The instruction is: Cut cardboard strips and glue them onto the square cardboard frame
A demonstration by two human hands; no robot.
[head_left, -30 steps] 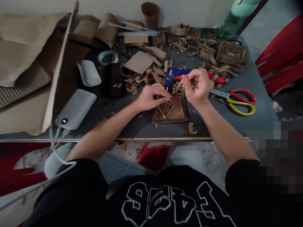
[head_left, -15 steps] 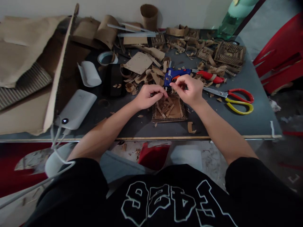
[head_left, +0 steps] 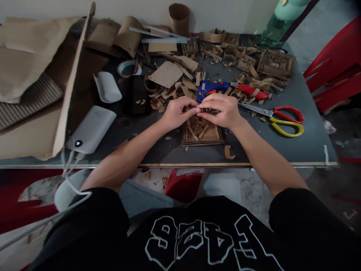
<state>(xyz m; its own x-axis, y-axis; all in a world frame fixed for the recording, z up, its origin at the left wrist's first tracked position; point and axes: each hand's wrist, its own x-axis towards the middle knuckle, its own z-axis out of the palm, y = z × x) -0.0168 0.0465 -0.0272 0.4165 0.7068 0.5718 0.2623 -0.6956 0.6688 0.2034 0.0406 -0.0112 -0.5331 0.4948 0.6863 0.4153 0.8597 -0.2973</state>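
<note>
While pinched between left hand (head_left: 177, 113) and right hand (head_left: 222, 109), fingertips closed on its ends, thin brown cardboard strip (head_left: 210, 111) above square corrugated cardboard tray (head_left: 214, 138), table centre: probably light, bendable, easily creased; best gripped by ends.

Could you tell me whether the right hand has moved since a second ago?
Yes. The right hand has come down and leftward from beside the blue glue gun to meet the left hand over the square cardboard tray.
</note>
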